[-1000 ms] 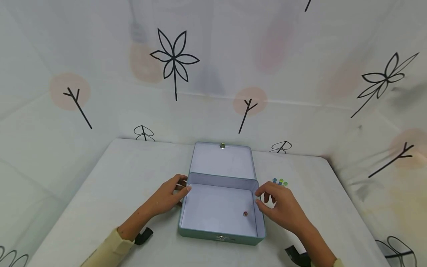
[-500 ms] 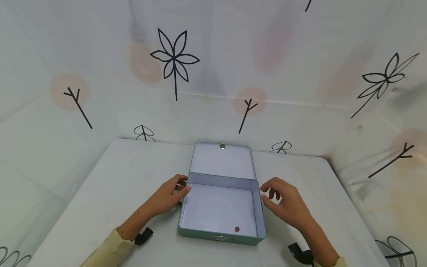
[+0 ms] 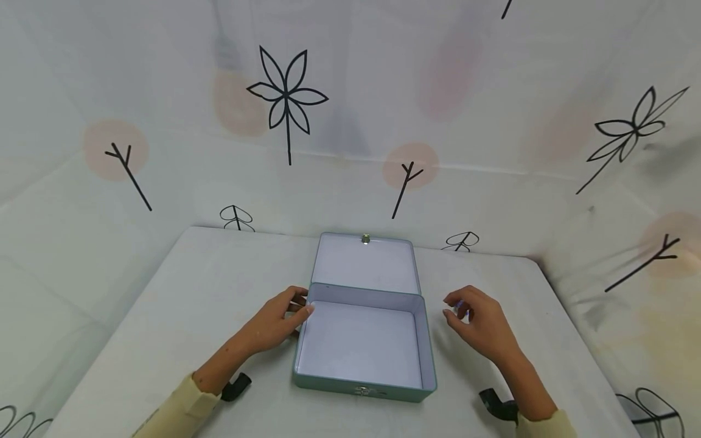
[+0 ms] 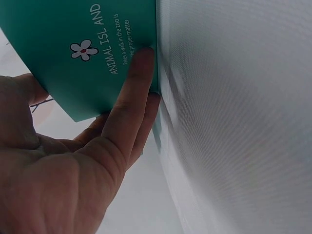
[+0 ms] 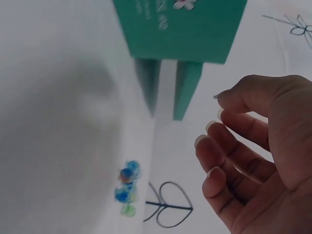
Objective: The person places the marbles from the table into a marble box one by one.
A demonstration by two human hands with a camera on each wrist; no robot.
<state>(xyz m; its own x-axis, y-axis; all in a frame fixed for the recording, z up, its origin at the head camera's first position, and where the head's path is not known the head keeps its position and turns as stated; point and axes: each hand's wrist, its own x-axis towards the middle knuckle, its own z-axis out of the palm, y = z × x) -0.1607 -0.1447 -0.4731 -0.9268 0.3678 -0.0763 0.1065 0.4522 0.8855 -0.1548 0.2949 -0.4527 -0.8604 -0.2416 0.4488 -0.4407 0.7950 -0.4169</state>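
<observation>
A green tin box (image 3: pixel 361 382) with a pale inside stands in the middle of the table, its lid (image 3: pixel 364 263) folded back. My left hand (image 3: pixel 278 322) grips its left wall, thumb over the rim and fingers along the printed outer side (image 4: pixel 92 68). To the right of the box, my right hand (image 3: pixel 482 325) hovers apart from it, fingers loosely bent. In the right wrist view nothing is clearly seen between the fingers. Several blue and green marbles (image 5: pixel 126 192) lie on the table near that hand; in the head view its fingers mostly cover them.
A white cloth covers the table (image 3: pixel 219 267). Behind it hangs a pale patterned curtain (image 3: pixel 350 109). A metal catch (image 3: pixel 365 239) sits at the lid's far edge, and a clasp (image 3: pixel 361 391) is on the front wall of the box.
My right hand has moved right, from the box's right rim to over the marbles. A brown marble rolled toward the box's front wall and is now out of sight. The left hand stayed put.
</observation>
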